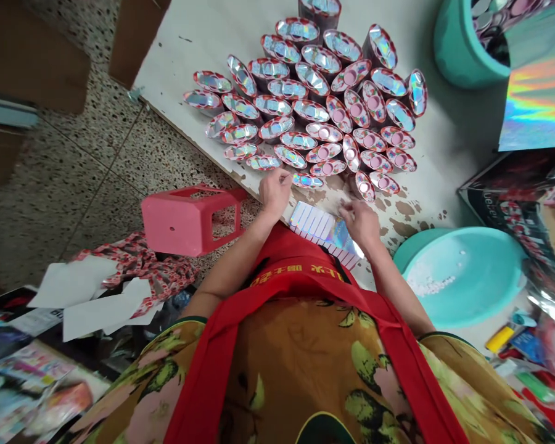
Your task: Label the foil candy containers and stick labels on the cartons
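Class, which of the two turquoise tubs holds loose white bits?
The tub nearer the right hand: loose white bits lie inside it, whereas the upper-right tub holds pink and silvery round pieces.

The left hand (276, 192) is beside foil-topped cylinders (310, 111) at twelve o'clock, the right hand (362, 223) by silvery sheets (313, 221), a stool (180, 227) at nine.
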`<action>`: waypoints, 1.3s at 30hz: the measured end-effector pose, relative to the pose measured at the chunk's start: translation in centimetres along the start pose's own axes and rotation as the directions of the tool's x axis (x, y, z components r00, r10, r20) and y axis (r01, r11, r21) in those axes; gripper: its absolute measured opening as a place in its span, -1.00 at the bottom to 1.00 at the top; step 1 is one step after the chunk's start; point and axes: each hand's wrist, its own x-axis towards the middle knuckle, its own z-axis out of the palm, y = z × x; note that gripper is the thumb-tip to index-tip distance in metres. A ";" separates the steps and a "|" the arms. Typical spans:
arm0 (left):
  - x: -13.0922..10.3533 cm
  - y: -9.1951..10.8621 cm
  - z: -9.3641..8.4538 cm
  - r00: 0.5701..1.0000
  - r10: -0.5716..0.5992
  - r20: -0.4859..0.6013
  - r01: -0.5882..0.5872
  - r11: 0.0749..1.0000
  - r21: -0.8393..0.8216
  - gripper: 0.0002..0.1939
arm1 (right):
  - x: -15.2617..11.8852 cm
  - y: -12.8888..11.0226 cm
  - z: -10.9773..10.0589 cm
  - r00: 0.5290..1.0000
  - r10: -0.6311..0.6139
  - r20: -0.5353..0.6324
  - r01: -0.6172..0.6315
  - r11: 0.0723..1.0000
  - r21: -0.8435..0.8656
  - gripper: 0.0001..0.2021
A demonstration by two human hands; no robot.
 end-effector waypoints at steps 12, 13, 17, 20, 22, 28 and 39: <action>-7.5 3.5 4.4 0.479 0.604 0.637 -0.822 0.564 0.083 -0.74 | -1.7 5.4 1.7 0.987 -0.046 0.152 0.009 0.972 0.236 -0.76; -8.1 3.7 5.0 0.442 0.591 0.675 -0.843 0.531 0.087 -0.70 | -1.7 5.7 1.9 0.988 -0.057 0.144 0.016 0.962 0.272 -0.75; -9.1 3.1 5.5 0.397 0.580 0.711 -0.861 0.504 0.069 -0.62 | -1.2 6.4 2.6 0.987 -0.013 0.163 -0.061 0.898 0.435 -0.72; -9.3 2.0 4.8 0.348 0.633 0.692 -0.853 0.520 -0.046 -0.68 | -0.9 6.4 2.9 0.977 0.047 0.206 -0.137 0.883 0.449 -0.72; -9.4 1.6 4.1 0.318 0.650 0.690 -0.812 0.563 -0.156 -0.77 | -1.0 5.8 2.6 0.976 0.071 0.208 -0.143 0.923 0.356 -0.74; -8.5 3.6 1.0 0.900 0.255 0.354 -0.097 0.908 -0.408 -0.92 | -1.8 1.5 0.0 0.996 -0.023 -0.089 0.047 0.962 0.269 -0.58; -4.3 6.8 -0.1 0.958 -0.065 0.280 0.253 0.655 -0.712 -0.82 | 3.2 -4.3 -3.5 0.973 -0.101 0.207 -0.138 0.463 0.875 -0.42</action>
